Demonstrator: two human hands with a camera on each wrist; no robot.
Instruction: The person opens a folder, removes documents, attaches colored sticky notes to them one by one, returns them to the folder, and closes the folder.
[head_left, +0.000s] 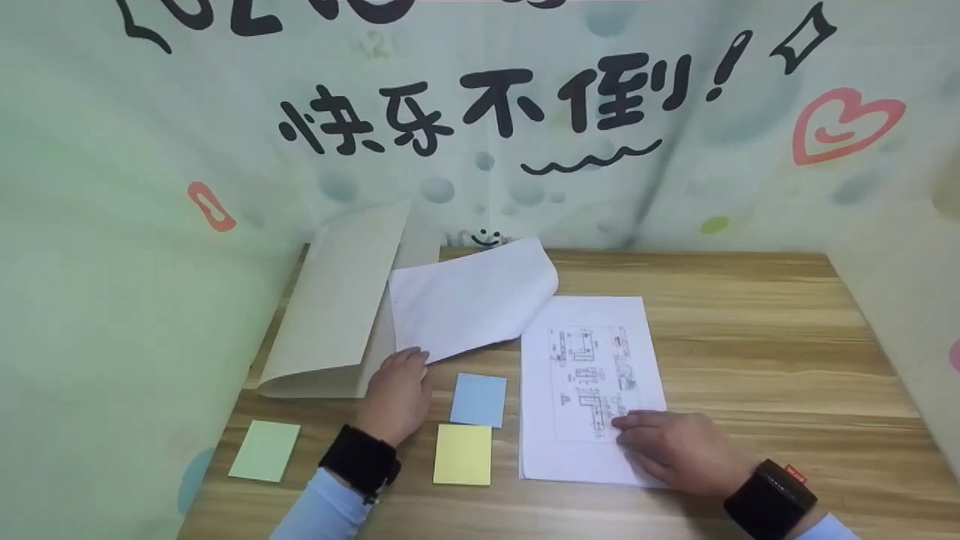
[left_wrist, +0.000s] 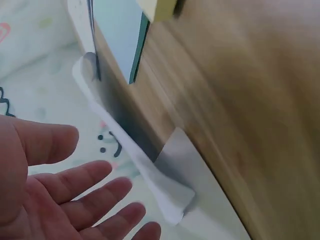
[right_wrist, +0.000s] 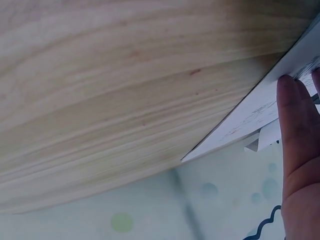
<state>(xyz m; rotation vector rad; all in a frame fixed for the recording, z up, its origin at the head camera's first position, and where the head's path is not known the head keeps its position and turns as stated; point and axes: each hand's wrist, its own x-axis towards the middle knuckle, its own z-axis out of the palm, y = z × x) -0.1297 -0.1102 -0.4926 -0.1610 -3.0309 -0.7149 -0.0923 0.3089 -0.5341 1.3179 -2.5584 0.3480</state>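
Note:
My left hand [head_left: 396, 394] is beside the lower-left corner of a curled white sheet of paper [head_left: 474, 300]. In the left wrist view its thumb and fingers are spread loosely, with nothing between them. The sheet lies partly over a beige paper folder [head_left: 337, 300], whose front cover is lifted and bowed. On the right, a small stack of white sheets [head_left: 544, 457] has a technical drawing printed on top. My right hand [head_left: 686, 450] rests on its lower right part with fingers extended; the right wrist view shows those fingers against the printed page.
Blue [head_left: 478, 400] and yellow sticky-note pads [head_left: 463, 455] lie between the hands. A green pad [head_left: 264, 450] is near the table's left edge. The wooden table [head_left: 765, 337] meets a printed cloth backdrop [head_left: 480, 165] behind and at both sides.

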